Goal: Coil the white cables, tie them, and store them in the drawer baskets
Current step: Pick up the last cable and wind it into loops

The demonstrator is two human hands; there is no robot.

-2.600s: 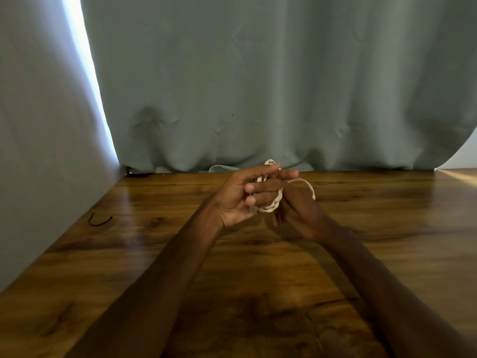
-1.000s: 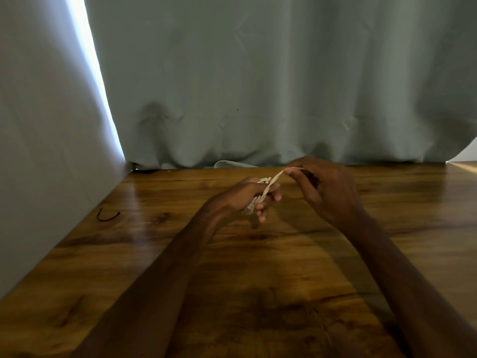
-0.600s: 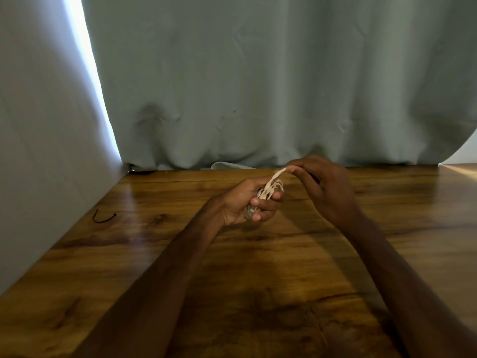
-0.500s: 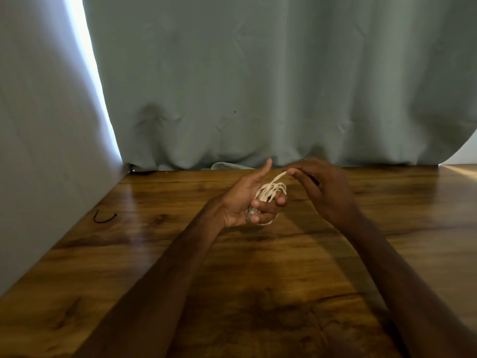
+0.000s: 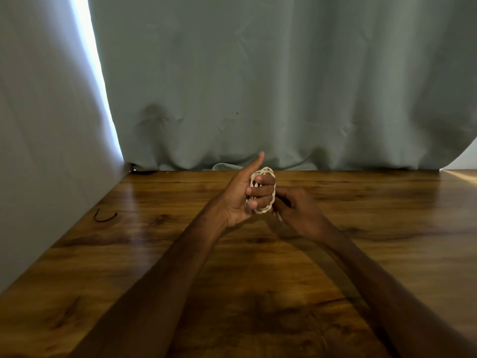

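White cable was wound in loops round the curled fingers of the left hand, which gripped the coil with its thumb stuck straight up. Just right of the coil, the right hand had its fingers curled, pinching a short loose strand. Below the coil lay the wooden table. Well left of the coil lay a thin black cord. Behind the coil hung a grey-green curtain.

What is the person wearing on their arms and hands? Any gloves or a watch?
Nothing that shows. The left forearm and right forearm are bare, with no sleeves in view. The left hand and right hand have no gloves, and no watch, bracelet or ring can be seen.
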